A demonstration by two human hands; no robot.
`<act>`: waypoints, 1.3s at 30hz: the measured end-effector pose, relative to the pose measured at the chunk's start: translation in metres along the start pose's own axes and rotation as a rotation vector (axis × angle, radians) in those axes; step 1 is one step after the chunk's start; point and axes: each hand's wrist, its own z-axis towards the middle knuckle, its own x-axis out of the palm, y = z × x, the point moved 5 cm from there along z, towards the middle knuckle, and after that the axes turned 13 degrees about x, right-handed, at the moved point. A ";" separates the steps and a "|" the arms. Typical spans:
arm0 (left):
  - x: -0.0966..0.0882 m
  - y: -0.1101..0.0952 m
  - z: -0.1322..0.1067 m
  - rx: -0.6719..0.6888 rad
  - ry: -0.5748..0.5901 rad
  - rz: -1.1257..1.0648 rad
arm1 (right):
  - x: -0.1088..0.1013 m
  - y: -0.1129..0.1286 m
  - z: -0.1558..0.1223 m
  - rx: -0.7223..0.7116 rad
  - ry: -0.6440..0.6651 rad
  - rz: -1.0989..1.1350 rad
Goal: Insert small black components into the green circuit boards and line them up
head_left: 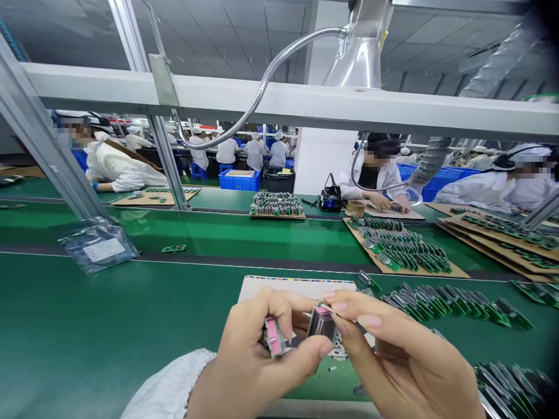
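Note:
My left hand (266,355) grips a small circuit-board module (323,323) between thumb and fingers. This module has a dark, glossy face and a pink strip along its top. A second module with a pink end (274,336) is tucked among the curled fingers of the same hand. The fingertips of my right hand (393,343) pinch at the top edge of the first module; whether they hold a small piece there I cannot tell. Under both hands lies a white sheet (297,284), partly covered by them, with small loose bits beside it.
Rows of circuit boards (445,302) lie to the right, more on a cardboard sheet (454,272). A plastic bag (98,247) and a single board (173,248) are at left. Overhead runs a white beam (279,102) with a metal hose (266,75). Co-workers sit opposite.

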 end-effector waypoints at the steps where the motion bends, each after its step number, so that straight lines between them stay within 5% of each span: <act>1: -0.001 0.001 -0.001 0.002 0.001 0.009 | 0.000 0.000 -0.001 0.002 -0.011 -0.015; 26: 0.000 0.003 -0.001 0.025 0.022 0.138 | 0.003 -0.005 0.008 0.063 0.029 0.040; 39: -0.001 0.004 -0.001 0.038 0.032 0.149 | 0.002 -0.020 -0.003 0.328 0.100 0.194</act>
